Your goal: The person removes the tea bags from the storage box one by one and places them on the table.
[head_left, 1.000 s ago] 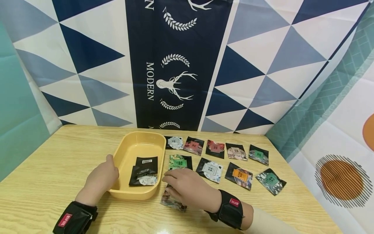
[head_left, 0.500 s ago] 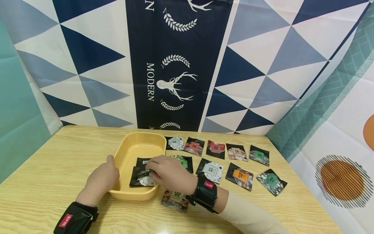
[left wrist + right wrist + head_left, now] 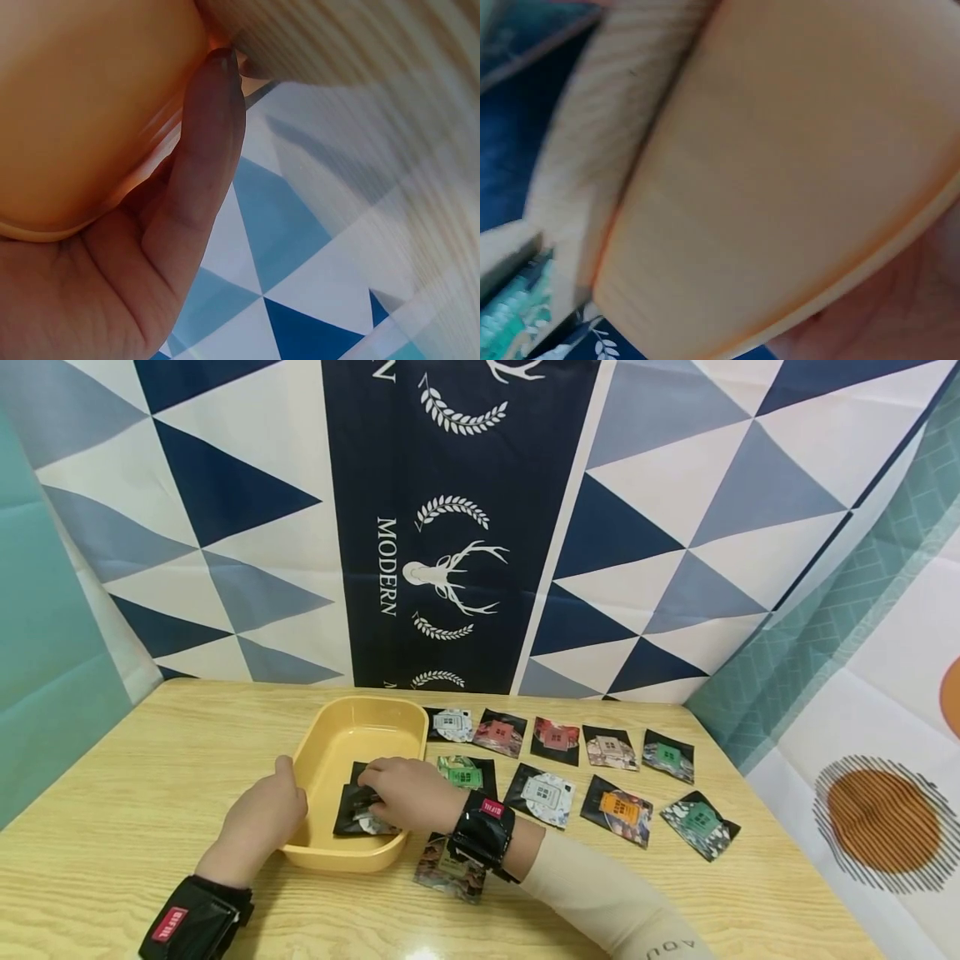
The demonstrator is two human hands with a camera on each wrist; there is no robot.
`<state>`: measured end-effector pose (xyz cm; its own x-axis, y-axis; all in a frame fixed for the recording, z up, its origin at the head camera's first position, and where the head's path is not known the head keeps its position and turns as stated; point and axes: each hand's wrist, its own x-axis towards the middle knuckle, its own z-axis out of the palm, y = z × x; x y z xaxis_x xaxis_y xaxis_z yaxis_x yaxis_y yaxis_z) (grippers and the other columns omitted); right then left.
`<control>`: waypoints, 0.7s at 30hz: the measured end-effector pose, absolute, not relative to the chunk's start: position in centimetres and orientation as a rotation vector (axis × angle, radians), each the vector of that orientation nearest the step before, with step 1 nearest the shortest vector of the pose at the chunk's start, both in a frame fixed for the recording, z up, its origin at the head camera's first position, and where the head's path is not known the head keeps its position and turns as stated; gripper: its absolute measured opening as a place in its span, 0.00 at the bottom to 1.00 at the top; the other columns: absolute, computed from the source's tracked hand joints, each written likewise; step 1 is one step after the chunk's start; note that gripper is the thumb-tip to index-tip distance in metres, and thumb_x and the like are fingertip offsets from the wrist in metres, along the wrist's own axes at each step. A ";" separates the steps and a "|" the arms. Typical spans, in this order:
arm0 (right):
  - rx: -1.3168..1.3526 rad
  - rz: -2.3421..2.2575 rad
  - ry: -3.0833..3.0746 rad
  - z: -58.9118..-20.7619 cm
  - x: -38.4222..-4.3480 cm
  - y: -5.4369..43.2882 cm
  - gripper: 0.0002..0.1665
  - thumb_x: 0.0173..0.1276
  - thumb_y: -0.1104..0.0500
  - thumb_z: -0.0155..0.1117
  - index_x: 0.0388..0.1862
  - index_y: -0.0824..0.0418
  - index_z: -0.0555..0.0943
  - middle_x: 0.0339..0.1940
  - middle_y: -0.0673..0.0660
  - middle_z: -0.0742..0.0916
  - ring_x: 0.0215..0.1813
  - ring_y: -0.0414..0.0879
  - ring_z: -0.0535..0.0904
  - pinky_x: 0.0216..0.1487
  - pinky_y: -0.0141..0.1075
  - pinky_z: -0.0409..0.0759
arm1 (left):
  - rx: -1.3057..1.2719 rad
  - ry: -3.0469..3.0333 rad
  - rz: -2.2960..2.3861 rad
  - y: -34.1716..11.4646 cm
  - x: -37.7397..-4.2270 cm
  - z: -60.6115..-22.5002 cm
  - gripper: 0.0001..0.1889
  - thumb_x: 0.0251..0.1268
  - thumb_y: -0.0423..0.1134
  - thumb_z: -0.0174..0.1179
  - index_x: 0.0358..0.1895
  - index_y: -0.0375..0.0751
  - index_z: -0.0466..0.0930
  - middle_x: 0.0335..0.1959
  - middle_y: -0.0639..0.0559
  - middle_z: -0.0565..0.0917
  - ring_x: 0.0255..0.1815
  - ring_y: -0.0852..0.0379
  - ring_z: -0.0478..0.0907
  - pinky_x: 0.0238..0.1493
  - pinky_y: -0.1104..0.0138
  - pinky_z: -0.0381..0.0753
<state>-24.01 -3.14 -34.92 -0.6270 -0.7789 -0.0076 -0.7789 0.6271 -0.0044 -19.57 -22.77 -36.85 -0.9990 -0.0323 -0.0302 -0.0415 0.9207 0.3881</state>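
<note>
A yellow plastic tub (image 3: pixel 318 777) stands on the table, left of centre. My left hand (image 3: pixel 258 814) grips its left side wall; in the left wrist view the thumb (image 3: pixel 210 150) lies along the outer wall. Inside the tub, black packets (image 3: pixel 348 810) overlap one another at the near right. Reaching over the right rim, my right hand (image 3: pixel 412 797) pinches one of them between fingers and thumb, covering much of it. In the right wrist view the tub wall (image 3: pixel 765 165) hides the fingertips. A brown-patterned packet (image 3: pixel 450 872) lies on the table below the right wrist.
Several flat packets lie in rows right of the tub, among them a red one (image 3: pixel 556 741), a green one (image 3: pixel 462 772), a white one (image 3: pixel 542 793) and an orange-labelled one (image 3: pixel 618 810). A patterned cloth (image 3: pixel 435 527) hangs behind the table's back edge.
My right hand has left the brown-patterned packet on the table and moved left into the tub, onto the black packets. The left hand has stayed on the tub wall.
</note>
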 end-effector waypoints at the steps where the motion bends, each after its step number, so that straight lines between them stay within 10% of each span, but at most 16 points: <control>1: -1.319 0.021 2.805 -34.9 -24.1 -3.3 0.23 0.65 0.52 0.61 0.59 0.51 0.75 0.56 0.49 0.80 0.52 0.40 0.78 0.45 0.31 0.76 | -0.053 3.060 0.616 -22.8 -19.6 -36.9 0.25 0.66 0.32 0.39 0.60 0.15 0.48 0.17 0.43 0.73 0.16 0.53 0.69 0.17 0.64 0.66; 11: -1.155 0.212 2.713 -35.0 -24.6 -4.5 0.32 0.65 0.46 0.58 0.68 0.46 0.66 0.65 0.47 0.75 0.63 0.39 0.72 0.54 0.38 0.74 | -0.051 3.058 0.620 -22.8 -19.6 -37.0 0.26 0.66 0.32 0.39 0.60 0.14 0.48 0.18 0.42 0.74 0.16 0.52 0.70 0.17 0.63 0.66; 21: -1.178 0.160 2.744 -35.4 -24.8 -4.9 0.28 0.61 0.50 0.64 0.61 0.44 0.73 0.46 0.45 0.84 0.44 0.38 0.78 0.40 0.35 0.74 | -0.046 3.070 0.613 -22.8 -19.6 -37.0 0.24 0.66 0.31 0.38 0.58 0.15 0.49 0.17 0.42 0.73 0.15 0.52 0.70 0.17 0.63 0.66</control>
